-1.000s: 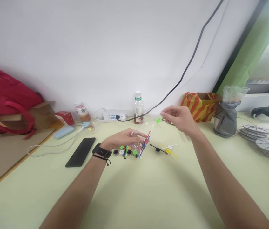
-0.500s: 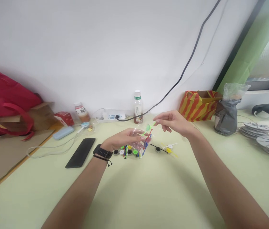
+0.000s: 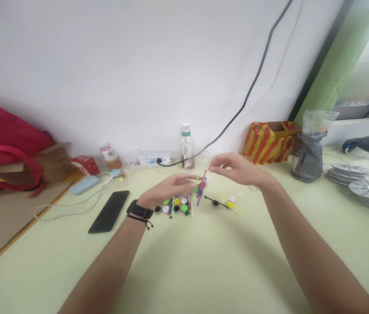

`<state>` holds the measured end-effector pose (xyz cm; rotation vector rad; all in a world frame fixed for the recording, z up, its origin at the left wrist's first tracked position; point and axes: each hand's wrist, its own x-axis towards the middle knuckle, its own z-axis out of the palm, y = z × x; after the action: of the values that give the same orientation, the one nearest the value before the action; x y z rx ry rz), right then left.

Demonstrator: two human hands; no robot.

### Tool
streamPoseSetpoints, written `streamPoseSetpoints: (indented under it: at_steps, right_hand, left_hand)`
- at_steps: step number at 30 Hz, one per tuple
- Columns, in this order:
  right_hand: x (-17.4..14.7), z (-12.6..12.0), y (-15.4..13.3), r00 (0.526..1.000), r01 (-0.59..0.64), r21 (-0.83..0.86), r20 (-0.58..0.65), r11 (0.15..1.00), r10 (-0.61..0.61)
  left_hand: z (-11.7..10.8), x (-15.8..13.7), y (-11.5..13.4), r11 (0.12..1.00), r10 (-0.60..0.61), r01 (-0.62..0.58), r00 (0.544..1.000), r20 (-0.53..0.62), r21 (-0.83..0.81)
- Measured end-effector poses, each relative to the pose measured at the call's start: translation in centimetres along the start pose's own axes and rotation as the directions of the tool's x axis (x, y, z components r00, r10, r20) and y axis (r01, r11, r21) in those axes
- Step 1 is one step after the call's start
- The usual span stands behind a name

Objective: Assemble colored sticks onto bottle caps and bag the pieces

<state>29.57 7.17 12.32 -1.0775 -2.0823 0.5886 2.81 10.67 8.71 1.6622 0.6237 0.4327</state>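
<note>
Fingers of the left hand (image 3: 164, 192), at the middle of the frame, are drawn in on a clear plastic bag (image 3: 188, 195); those of the right hand (image 3: 239, 169), just right of centre, are nearly together by its edge, though whether they grip the film I cannot tell. A green spinner (image 3: 195, 189), a red spinner (image 3: 202, 186) and a blue spinner (image 3: 199, 199) stand tilted beside the left fingertips, seemingly inside the bag. Below the right hand, a black spinner (image 3: 215, 203), a white spinner (image 3: 231, 199) and a yellow spinner (image 3: 230, 204) lie close together on the tabletop (image 3: 223, 261). To load the bag well, I would keep its mouth spread, feed each arrow lengthwise, and steady the lower end so that points neither snag nor pierce the film.
</note>
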Motion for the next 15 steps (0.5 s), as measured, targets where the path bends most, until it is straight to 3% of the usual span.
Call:
streamPoseSetpoints:
  at_steps: [3,4,7,11,15]
  right_hand:
    - [0.0,0.3,0.1,0.984,0.034,-0.068,-0.172,0.997,-0.046]
    - [0.0,0.5,0.0,0.982,0.041,-0.087,-0.178,0.995,-0.056]
    - [0.1,0.9,-0.2,0.996,0.07,-0.133,-0.048,0.989,-0.077]
    - [0.2,1.2,-0.7,0.992,0.096,-0.115,-0.071,0.989,-0.105]
    - [0.1,1.3,-1.5,0.994,0.109,-0.097,0.003,0.989,-0.109]
  left_hand:
    - [-0.2,0.1,-0.4,1.0,-0.01,0.01,1.0,-0.006,0.026]
    - [-0.3,0.1,-0.5,0.999,-0.008,0.009,1.0,-0.025,0.032]
    - [-0.5,0.2,-0.9,0.999,0.004,0.001,0.996,-0.088,0.053]
    - [-0.6,0.3,-1.1,0.999,0.021,-0.015,0.994,-0.107,0.051]
    - [-0.6,0.3,-1.3,0.999,0.023,-0.02,0.995,-0.098,0.025]
